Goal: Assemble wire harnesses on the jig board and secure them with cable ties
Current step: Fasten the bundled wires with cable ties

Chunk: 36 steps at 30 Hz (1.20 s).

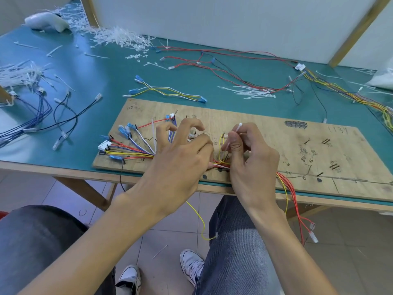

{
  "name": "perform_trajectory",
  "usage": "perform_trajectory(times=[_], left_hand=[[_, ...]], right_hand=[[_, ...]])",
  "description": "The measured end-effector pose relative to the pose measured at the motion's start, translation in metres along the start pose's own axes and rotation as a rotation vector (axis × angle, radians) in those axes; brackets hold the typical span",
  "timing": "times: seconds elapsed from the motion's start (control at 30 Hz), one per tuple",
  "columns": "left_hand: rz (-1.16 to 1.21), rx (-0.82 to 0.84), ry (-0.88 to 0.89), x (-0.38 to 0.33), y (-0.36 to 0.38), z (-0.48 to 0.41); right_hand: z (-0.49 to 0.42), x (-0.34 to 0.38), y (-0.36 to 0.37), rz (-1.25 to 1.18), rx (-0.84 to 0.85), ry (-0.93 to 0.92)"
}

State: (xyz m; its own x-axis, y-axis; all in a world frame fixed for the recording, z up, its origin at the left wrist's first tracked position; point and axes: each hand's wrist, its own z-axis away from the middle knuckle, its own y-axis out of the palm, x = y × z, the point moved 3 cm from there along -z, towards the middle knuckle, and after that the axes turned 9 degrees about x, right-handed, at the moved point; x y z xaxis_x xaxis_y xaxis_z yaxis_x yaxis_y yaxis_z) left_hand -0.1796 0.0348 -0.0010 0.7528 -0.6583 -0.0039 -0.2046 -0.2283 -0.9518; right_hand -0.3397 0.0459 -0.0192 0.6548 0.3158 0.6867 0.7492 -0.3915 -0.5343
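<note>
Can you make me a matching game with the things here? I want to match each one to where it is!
1 right hand
2 white plug
3 yellow wire
4 heap of cable ties

A hangs below the table
B far side of the table
C pinches a cable tie
D left end of the wooden board

Pairs: 1-C, 2-D, 3-A, 4-B

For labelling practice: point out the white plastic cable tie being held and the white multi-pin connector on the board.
white plastic cable tie (238, 127): head view, its upper end.
white multi-pin connector (104, 145): head view, middle of housing.
</note>
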Motion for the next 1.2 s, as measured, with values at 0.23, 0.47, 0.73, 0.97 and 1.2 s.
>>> perform_trajectory(times=[0.23,0.47,0.73,0.97,1.2], left_hand=[[-0.012,-0.021,0.002,0.002,0.003,0.002],[-0.034,-0.026,0.007,0.002,0.003,0.003],[0.047,-0.020,-0.027,0.002,0.000,0.006],[0.118,-0.120,0.050,-0.005,-0.007,0.021],[0.104,-0.143,0.130,-0.007,0.000,0.024]], right_hand=[[0.001,0.000,-0.001,-0.012,-0.020,0.020],[0.002,0.000,0.001,0.032,-0.006,0.011],[0.003,-0.001,-0.002,0.033,0.036,0.038],[0.002,-0.001,-0.005,-0.017,0.095,0.099],[0.003,-0.002,-0.004,-0.071,0.084,0.146]])
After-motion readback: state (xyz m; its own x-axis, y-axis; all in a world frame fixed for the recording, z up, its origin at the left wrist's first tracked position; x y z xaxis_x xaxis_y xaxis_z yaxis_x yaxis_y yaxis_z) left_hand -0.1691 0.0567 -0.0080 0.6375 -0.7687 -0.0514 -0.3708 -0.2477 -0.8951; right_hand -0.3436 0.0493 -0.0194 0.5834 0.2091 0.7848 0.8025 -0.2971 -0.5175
